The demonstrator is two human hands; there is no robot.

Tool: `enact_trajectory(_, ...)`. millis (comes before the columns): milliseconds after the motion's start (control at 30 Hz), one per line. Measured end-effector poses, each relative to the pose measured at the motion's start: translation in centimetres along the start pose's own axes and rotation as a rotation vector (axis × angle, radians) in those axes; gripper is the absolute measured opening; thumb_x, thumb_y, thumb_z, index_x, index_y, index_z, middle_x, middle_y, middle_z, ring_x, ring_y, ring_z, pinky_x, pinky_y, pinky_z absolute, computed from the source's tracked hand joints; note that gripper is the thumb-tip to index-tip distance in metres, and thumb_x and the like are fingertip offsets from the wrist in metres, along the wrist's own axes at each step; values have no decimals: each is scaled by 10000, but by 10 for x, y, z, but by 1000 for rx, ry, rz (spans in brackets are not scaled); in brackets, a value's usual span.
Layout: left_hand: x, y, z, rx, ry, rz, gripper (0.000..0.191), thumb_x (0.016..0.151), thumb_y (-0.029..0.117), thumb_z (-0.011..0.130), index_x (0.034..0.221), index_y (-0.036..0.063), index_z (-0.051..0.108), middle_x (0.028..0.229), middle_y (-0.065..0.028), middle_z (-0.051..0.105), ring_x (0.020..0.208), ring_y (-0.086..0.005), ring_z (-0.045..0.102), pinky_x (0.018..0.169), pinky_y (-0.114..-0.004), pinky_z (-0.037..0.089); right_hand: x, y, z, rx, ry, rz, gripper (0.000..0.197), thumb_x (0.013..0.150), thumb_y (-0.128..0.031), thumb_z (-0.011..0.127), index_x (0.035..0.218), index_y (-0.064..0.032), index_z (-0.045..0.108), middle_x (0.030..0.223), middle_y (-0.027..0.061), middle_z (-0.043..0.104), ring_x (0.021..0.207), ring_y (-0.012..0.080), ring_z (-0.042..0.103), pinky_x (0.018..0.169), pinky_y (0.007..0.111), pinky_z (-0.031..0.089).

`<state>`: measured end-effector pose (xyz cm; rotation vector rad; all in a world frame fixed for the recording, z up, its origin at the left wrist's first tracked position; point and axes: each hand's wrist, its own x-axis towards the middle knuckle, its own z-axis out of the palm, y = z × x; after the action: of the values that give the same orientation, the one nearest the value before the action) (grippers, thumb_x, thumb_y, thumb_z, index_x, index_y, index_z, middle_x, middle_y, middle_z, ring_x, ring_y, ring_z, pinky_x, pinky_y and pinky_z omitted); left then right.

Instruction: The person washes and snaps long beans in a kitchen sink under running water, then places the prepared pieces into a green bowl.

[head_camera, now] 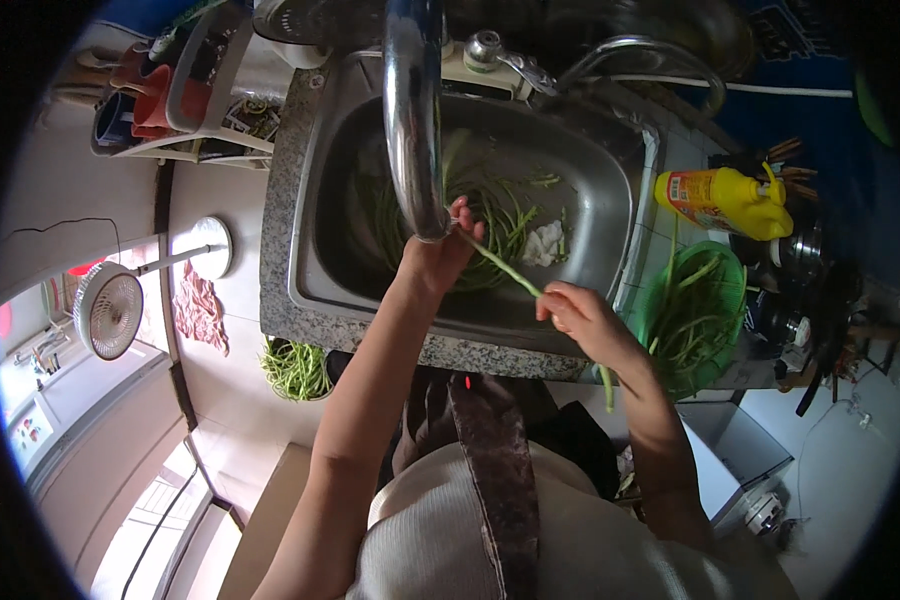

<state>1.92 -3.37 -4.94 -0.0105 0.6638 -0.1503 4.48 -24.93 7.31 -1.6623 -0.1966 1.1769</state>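
A long green bean (501, 264) stretches straight between my two hands over a stainless steel sink (601, 202). Its upper end meets the curled fingers of my left hand (442, 251), just beneath the mouth of the chrome tap (414, 135), which covers part of that hand. Closed around the same bean farther down is my right hand (581, 315), at the sink's front right. The bean's tail hangs past the counter edge below my right wrist. More long beans (495, 217) lie coiled in the sink, partly behind the tap and my left hand.
A green plastic basket (742, 300) of long beans stands on the right, near a yellow pump bottle (720, 199). A white crumpled clump (544, 244) lies in the sink. More beans (296, 369) sit below the granite counter's (281, 225) left front corner.
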Motion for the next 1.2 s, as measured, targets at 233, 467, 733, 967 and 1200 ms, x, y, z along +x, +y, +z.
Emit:
enact_trajectory(233, -2, 1, 19, 173, -40, 115, 301, 764, 128, 671, 1010, 20, 535, 867, -54, 593, 779, -162, 590, 785, -327, 437, -40, -22, -23, 76, 17, 81, 227, 916, -165, 439, 756, -17, 501, 590, -46, 312, 530, 40, 283, 470, 199, 236)
enact_trajectory(467, -4, 14, 9, 408, -73, 250, 289, 819, 166, 612, 1039, 9, 510, 905, -81, 599, 827, -176, 600, 763, -317, 478, -65, -25, -47, -39, 87, 116, 178, 893, -134, 472, 789, -5, 538, 667, -14, 502, 589, 42, 399, 542, 190, 332)
enact_trajectory(733, -37, -15, 45, 779, 53, 365, 238, 880, 121, 509, 1093, 19, 478, 987, -106, 602, 904, -185, 599, 724, -283, 500, -99, 2, -77, -122, 232, 101, 99, 857, -65, 534, 820, 26, 530, 745, 29, 571, 705, 71, 526, 639, 196, 410)
enact_trajectory(967, -47, -22, 54, 781, -63, 389, 225, 933, 183, 409, 1080, 28, 481, 977, -117, 607, 913, -197, 599, 734, -296, 510, -117, 14, -92, -148, 318, 210, 82, 854, -60, 540, 853, 21, 537, 777, 30, 582, 764, 77, 554, 697, 194, 422)
enact_trajectory(1200, -63, -33, 69, 1030, -223, 418, 358, 951, 285, 348, 1152, 9, 456, 1041, -140, 584, 962, -214, 582, 783, -319, 500, -123, 31, -107, -181, 441, 175, 88, 865, -68, 507, 887, 10, 541, 834, 37, 596, 770, 85, 534, 714, 201, 412)
